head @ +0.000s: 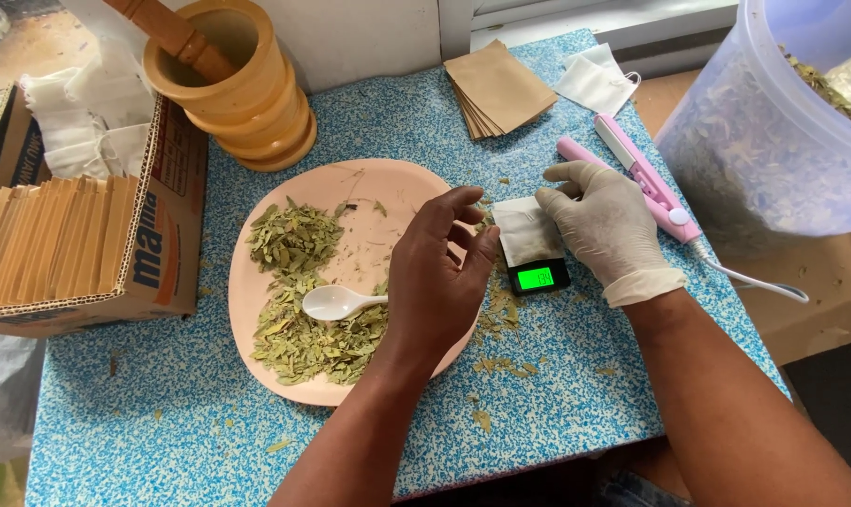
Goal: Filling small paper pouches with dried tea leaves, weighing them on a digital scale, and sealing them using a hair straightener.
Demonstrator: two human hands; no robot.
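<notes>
The plastic tub (773, 122) runs off frame; the scale (536, 275) is mostly hidden.
</notes>
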